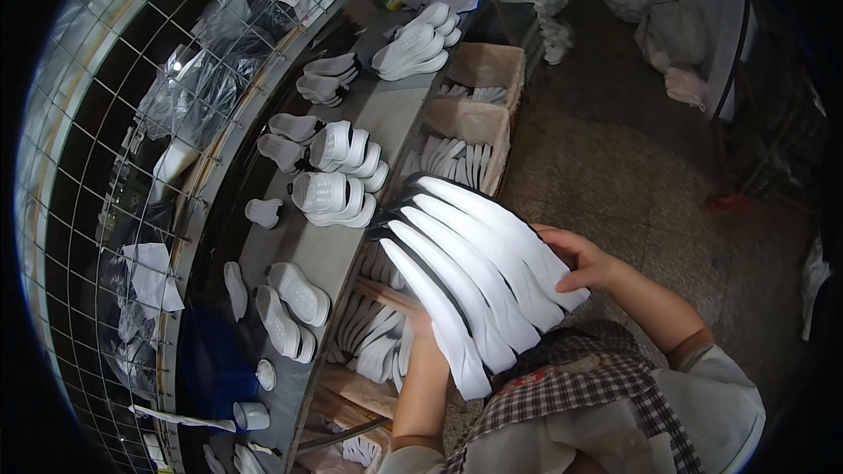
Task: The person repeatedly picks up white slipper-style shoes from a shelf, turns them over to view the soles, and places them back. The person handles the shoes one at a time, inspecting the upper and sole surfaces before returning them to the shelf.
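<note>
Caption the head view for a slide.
Right hand grips a fanned stack of white shoe soles, left hand supporting, beside a workbench bearing more soles.

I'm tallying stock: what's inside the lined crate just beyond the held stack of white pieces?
The lined crate shows white sole-like pieces packed side by side. Whatever lies beneath them is covered, and the held stack hides its near end.

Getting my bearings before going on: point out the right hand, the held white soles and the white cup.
Right hand (590, 264): head view, hand's middle, by the thumb.
Held white soles (479, 268): head view, a sole mid-bundle.
White cup (253, 418): head view, outer wall.
</note>
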